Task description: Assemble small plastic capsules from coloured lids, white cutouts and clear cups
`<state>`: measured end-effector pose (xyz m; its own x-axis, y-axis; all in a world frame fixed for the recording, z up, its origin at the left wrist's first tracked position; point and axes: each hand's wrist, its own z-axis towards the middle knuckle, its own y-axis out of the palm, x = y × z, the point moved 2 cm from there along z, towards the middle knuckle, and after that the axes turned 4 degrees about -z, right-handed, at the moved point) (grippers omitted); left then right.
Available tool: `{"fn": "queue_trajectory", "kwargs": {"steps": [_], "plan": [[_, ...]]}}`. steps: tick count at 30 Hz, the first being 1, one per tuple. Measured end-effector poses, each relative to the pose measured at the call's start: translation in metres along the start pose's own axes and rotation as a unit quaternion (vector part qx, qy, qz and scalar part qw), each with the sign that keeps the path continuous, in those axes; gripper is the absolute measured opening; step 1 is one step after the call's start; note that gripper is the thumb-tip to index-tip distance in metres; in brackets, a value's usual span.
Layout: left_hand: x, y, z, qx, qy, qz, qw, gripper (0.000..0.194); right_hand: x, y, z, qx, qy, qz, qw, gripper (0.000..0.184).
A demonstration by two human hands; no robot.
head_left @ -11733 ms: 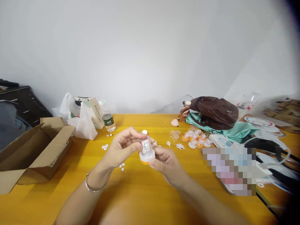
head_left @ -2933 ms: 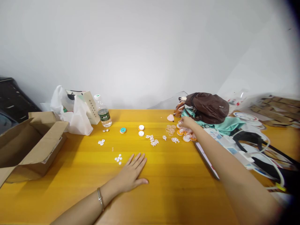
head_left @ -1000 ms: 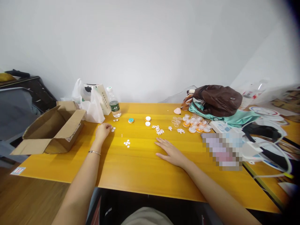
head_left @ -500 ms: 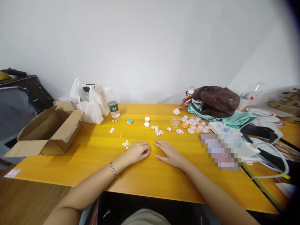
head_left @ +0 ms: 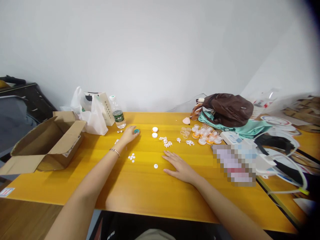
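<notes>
My left hand (head_left: 128,135) reaches to the left middle of the table, its thumb and fingers closed round the edge of a small teal round piece (head_left: 136,131). My right hand (head_left: 180,167) lies flat on the table, fingers spread, holding nothing. Just left of its fingertips is a single white disc (head_left: 156,166). Several small white discs (head_left: 131,157) are grouped nearer the left forearm. Partly hidden behind the left wrist are a few white pieces (head_left: 116,141). Two round white-topped pieces (head_left: 154,135) stand at the middle, beside several white cut-out pieces (head_left: 165,142).
Clear rings (head_left: 185,132) and several clear-and-orange capped parts (head_left: 206,134) sit to the right. Behind them are a brown bag (head_left: 227,109) and a drink bottle (head_left: 197,109). A cardboard box (head_left: 47,143), plastic bag (head_left: 93,120) and water bottle (head_left: 118,116) stand left. A power strip (head_left: 240,143) lies right.
My left hand went from the white pieces at left to the middle, left a white disc there, and moved back out to the teal piece. My right hand stays flat.
</notes>
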<state>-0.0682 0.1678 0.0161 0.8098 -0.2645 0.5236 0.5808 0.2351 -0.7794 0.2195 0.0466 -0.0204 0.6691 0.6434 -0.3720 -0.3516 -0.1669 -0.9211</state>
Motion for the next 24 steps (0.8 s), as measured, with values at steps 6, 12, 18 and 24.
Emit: {"fn": "queue_trajectory", "kwargs": {"steps": [6, 12, 18, 24], "plan": [[-0.012, 0.007, 0.014, -0.015, -0.016, -0.011, 1.000, 0.025, -0.001, -0.003, -0.001, 0.002, 0.003, 0.015, 1.000, 0.057], [0.031, -0.001, -0.028, -0.009, 0.030, -0.062, 0.998, 0.031, 0.002, 0.000, 0.000, -0.001, -0.003, 0.012, 1.000, 0.058], [0.092, 0.010, -0.108, -0.210, 0.178, -0.177, 0.945, 0.031, 0.001, 0.001, 0.001, -0.002, -0.004, 0.009, 1.000, 0.057], [0.092, 0.027, -0.122, -0.249, 0.178, -0.169, 0.937, 0.029, 0.000, 0.000, 0.001, -0.001, -0.001, 0.009, 1.000, 0.057]]}}
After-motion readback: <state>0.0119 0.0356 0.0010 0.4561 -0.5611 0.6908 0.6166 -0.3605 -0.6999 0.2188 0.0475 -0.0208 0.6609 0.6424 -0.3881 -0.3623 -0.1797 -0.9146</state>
